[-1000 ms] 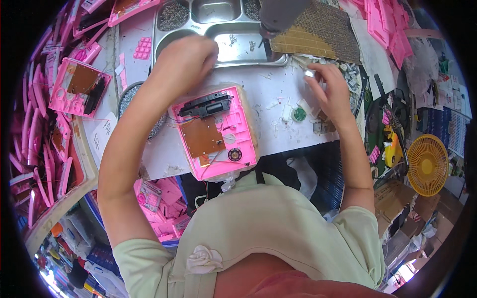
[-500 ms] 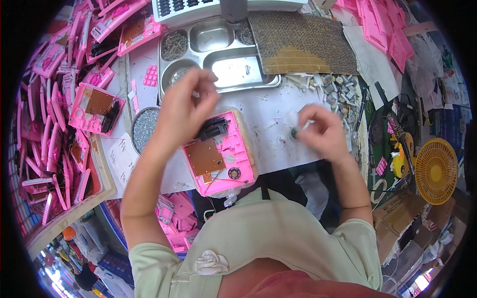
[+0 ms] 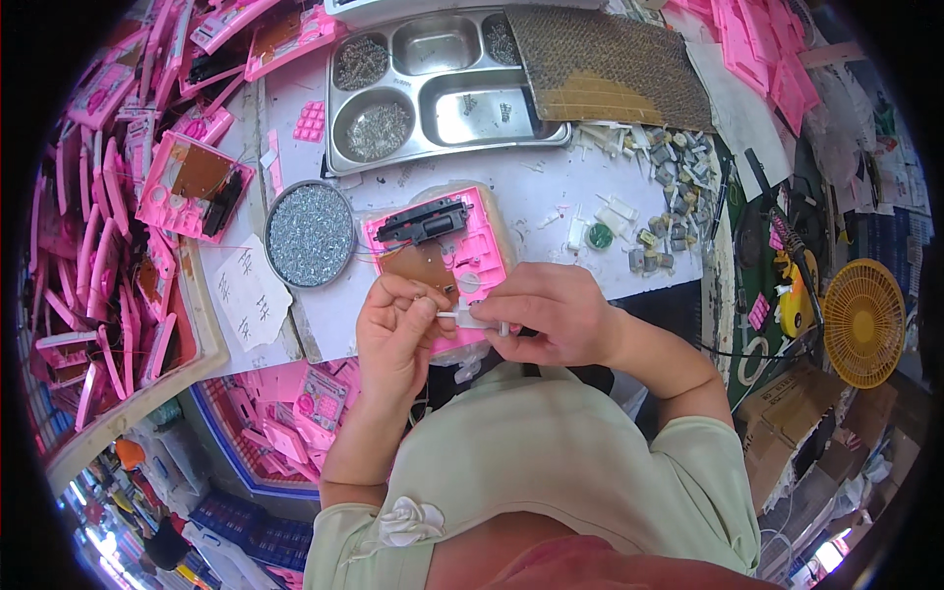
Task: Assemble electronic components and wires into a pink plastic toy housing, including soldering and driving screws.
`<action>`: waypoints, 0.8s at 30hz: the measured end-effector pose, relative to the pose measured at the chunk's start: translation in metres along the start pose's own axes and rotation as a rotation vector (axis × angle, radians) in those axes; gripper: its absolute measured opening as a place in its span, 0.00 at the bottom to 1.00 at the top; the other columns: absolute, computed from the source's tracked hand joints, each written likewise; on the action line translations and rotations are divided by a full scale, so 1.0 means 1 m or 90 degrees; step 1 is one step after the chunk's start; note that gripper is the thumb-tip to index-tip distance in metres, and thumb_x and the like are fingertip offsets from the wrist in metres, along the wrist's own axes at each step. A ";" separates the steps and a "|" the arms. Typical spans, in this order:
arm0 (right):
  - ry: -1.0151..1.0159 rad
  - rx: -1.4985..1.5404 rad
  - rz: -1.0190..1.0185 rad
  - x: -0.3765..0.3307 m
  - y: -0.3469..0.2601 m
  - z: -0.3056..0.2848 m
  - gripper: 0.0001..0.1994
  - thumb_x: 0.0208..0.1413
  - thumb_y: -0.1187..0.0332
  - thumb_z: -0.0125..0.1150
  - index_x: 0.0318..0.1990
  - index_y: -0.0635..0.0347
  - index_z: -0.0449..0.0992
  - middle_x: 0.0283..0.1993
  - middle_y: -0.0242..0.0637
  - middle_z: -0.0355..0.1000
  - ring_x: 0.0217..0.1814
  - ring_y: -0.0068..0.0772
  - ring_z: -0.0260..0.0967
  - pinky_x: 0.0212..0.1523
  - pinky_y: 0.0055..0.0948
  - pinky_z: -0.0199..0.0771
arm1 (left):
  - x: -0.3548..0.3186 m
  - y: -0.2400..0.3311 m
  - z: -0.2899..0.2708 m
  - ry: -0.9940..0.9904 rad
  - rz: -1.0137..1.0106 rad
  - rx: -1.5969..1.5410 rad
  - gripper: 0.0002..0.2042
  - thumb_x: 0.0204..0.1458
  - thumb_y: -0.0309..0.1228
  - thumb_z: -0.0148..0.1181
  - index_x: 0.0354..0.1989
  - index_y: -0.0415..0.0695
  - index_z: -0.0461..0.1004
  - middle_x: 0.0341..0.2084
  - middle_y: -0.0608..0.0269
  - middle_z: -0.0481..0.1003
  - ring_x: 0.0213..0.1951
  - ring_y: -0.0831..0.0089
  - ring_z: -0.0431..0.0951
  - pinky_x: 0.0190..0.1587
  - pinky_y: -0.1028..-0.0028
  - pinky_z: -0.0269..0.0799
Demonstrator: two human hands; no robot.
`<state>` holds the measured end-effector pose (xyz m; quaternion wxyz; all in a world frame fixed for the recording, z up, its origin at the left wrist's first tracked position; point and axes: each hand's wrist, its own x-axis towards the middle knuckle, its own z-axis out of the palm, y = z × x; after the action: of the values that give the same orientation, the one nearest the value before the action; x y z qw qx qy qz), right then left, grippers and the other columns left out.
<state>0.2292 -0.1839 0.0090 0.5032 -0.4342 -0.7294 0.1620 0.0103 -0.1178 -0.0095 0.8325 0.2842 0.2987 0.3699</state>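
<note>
In front of my body, my right hand (image 3: 560,313) pinches a small white plastic part (image 3: 463,316) with a thin stem pointing left. My left hand (image 3: 391,329) is closed at the tip of that stem; whatever tiny thing sits in its fingertips is too small to name. Both hands are over the near edge of a pink plastic casing (image 3: 489,246), partly hiding it. Inside the casing are a black mechanism (image 3: 425,224) and a brown circuit board (image 3: 418,265). Beyond the right hand, a small round green thing (image 3: 598,236) lies among loose white parts (image 3: 619,208).
A round dish of small metal pieces (image 3: 310,236) stands left of the casing. Behind is a steel compartment tray (image 3: 447,84) with screws, partly under corrugated cardboard (image 3: 610,64). Small motors (image 3: 678,187) lie at right. Pink casings (image 3: 108,265) pile up at left, and a yellow basket (image 3: 865,324) sits far right.
My left hand has come down from the steel tray to the casing's near edge. My right hand has moved left with the white part, so the hands now meet.
</note>
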 end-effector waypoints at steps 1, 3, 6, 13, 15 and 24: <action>0.004 -0.021 -0.008 0.000 0.000 0.003 0.20 0.44 0.77 0.74 0.48 0.60 0.80 0.38 0.37 0.79 0.31 0.35 0.77 0.30 0.31 0.79 | -0.001 0.000 0.001 -0.006 -0.004 -0.009 0.06 0.63 0.21 0.58 0.45 0.42 0.68 0.39 0.51 0.80 0.35 0.69 0.82 0.38 0.71 0.83; 0.013 -0.053 -0.017 -0.002 -0.001 0.007 0.20 0.44 0.77 0.75 0.48 0.61 0.80 0.39 0.38 0.79 0.31 0.37 0.77 0.31 0.32 0.79 | -0.003 -0.002 0.001 -0.012 -0.009 -0.032 0.06 0.64 0.21 0.58 0.44 0.42 0.68 0.40 0.51 0.80 0.35 0.69 0.82 0.38 0.71 0.83; 0.026 -0.085 -0.019 -0.004 -0.003 0.010 0.20 0.45 0.76 0.77 0.48 0.62 0.80 0.40 0.40 0.80 0.32 0.37 0.77 0.31 0.32 0.79 | -0.005 -0.006 0.001 -0.009 -0.016 -0.051 0.06 0.64 0.22 0.58 0.44 0.41 0.67 0.40 0.52 0.78 0.36 0.69 0.82 0.39 0.71 0.83; -0.063 0.180 0.228 -0.042 -0.004 -0.002 0.21 0.47 0.76 0.76 0.50 0.69 0.79 0.39 0.43 0.80 0.30 0.34 0.78 0.28 0.30 0.79 | -0.019 0.009 -0.002 -0.169 -0.102 0.217 0.05 0.60 0.21 0.61 0.42 0.37 0.73 0.37 0.58 0.76 0.33 0.72 0.79 0.34 0.74 0.76; 0.046 0.403 0.493 -0.065 -0.004 -0.009 0.20 0.50 0.78 0.73 0.51 0.72 0.78 0.38 0.41 0.80 0.28 0.26 0.76 0.28 0.27 0.78 | -0.007 0.028 0.000 -0.179 -0.029 0.545 0.05 0.58 0.21 0.63 0.41 0.39 0.76 0.35 0.60 0.76 0.32 0.74 0.78 0.34 0.75 0.74; 0.219 0.428 0.585 -0.067 0.015 -0.034 0.14 0.58 0.75 0.64 0.50 0.72 0.77 0.35 0.44 0.79 0.31 0.28 0.77 0.30 0.23 0.77 | 0.049 0.015 0.014 -0.331 0.367 1.190 0.04 0.49 0.26 0.68 0.31 0.44 0.78 0.28 0.61 0.73 0.32 0.61 0.78 0.33 0.63 0.75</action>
<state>0.2736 -0.2356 -0.0257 0.6025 -0.5423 -0.2834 0.5124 0.0405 -0.0747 -0.0042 0.1947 0.9553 0.1981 0.1013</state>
